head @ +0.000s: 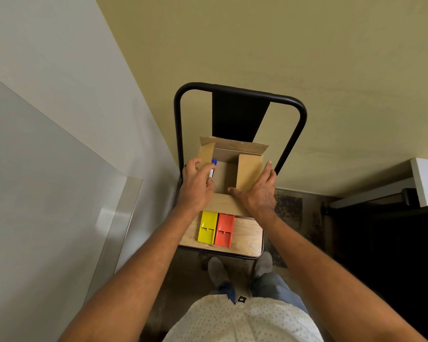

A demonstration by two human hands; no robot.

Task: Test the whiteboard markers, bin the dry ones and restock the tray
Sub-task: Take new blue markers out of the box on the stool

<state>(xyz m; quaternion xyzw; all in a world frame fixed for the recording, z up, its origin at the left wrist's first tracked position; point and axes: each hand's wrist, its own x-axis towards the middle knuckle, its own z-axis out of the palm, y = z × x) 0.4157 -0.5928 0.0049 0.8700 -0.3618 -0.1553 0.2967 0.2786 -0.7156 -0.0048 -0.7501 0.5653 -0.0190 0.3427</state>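
An open cardboard box stands on the seat of a chair below me. My left hand holds a white marker with a blue cap over the box's left side, cap pointing away from me. My right hand rests flat on the box's right flap and front edge, fingers straight. The inside of the box looks brown; its bottom is partly hidden by the flaps. The whiteboard fills the left, with its metal tray along the lower edge.
A yellow plastic holder and an orange one lie side by side on the seat in front of the box. The chair's black backrest stands against a yellowish wall. A white desk edge is at the right.
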